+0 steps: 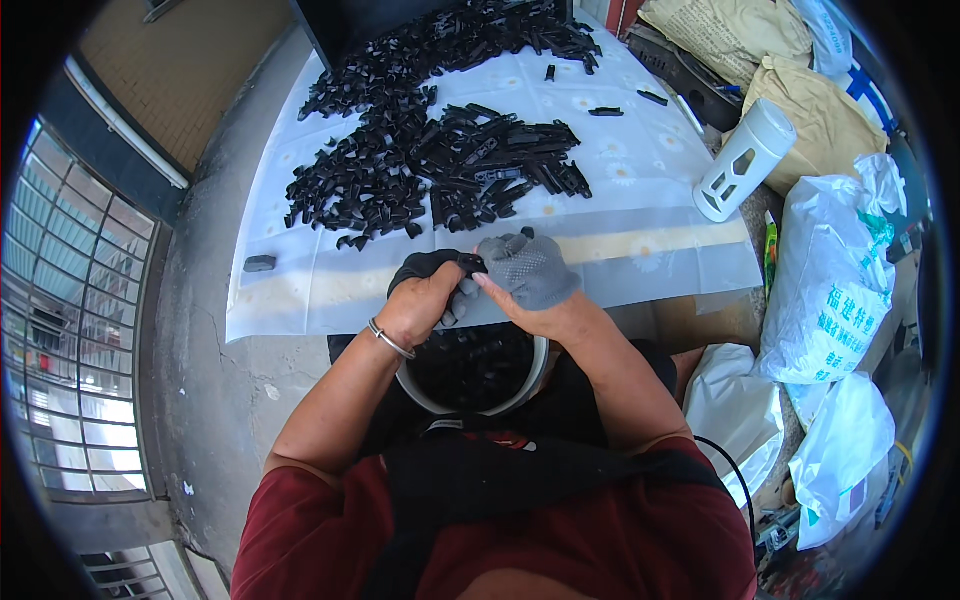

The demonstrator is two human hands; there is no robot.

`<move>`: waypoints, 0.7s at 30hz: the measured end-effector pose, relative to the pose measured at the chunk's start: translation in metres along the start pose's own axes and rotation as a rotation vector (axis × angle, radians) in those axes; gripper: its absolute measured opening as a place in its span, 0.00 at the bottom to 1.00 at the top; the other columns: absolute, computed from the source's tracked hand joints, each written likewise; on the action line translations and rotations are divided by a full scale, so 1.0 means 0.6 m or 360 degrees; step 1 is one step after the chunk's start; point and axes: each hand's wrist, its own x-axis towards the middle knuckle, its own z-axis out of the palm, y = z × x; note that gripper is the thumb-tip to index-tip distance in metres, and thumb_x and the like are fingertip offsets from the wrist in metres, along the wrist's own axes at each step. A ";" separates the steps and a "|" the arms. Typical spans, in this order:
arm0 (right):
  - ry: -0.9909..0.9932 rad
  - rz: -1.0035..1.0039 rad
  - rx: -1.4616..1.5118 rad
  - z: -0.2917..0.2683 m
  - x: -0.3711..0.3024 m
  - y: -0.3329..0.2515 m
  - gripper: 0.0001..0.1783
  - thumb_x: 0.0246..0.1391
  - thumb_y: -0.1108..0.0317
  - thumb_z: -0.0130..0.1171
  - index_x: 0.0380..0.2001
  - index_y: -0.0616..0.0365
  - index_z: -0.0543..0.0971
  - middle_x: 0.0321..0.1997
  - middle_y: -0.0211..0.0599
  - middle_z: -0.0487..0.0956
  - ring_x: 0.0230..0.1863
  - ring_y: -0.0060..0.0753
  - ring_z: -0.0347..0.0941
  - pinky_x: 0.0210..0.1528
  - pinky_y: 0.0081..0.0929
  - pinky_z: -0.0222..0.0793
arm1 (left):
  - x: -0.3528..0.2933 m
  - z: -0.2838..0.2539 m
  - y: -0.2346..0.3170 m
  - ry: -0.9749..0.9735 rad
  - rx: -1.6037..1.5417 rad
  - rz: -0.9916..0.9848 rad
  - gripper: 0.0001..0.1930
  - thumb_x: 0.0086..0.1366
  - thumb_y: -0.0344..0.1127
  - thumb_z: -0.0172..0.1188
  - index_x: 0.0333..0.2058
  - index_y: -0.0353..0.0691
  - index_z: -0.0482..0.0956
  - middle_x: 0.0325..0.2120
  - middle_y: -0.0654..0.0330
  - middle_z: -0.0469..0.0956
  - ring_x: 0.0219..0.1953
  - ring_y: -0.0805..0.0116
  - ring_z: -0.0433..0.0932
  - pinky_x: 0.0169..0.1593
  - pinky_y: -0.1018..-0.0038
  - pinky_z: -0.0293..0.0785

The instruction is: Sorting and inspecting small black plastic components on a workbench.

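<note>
My left hand [422, 292], in a dark glove that leaves the thumb bare, is closed on a small black plastic part [471, 263] at the table's near edge. My right hand [532, 274], in a grey dotted glove, meets it there with its thumb pressed to the same part. The fingers hide most of the part. Just beyond my hands lie a heap of small curved black pieces [345, 190] and a heap of longer black plastic pieces [505, 150]. Below my wrists, a white-rimmed bucket [541, 372] holds more black pieces.
A white daisy-patterned cloth [640, 215] covers the table. At its right edge stands a pale bottle [745, 160]. A dark block [260, 263] lies at the left. A black bin [350, 30] stands at the far side. White sacks [830, 280] crowd the right; a barred window [80, 300] is left.
</note>
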 end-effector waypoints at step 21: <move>0.0100 -0.0019 -0.0128 -0.026 -0.008 -0.006 0.09 0.47 0.62 0.56 0.29 0.55 0.78 0.28 0.38 0.76 0.30 0.42 0.70 0.33 0.34 0.64 | 0.005 0.001 -0.006 0.0323 0.0242 0.0369 0.22 0.65 0.47 0.43 0.24 0.35 0.75 0.11 0.62 0.69 0.16 0.71 0.66 0.21 0.73 0.62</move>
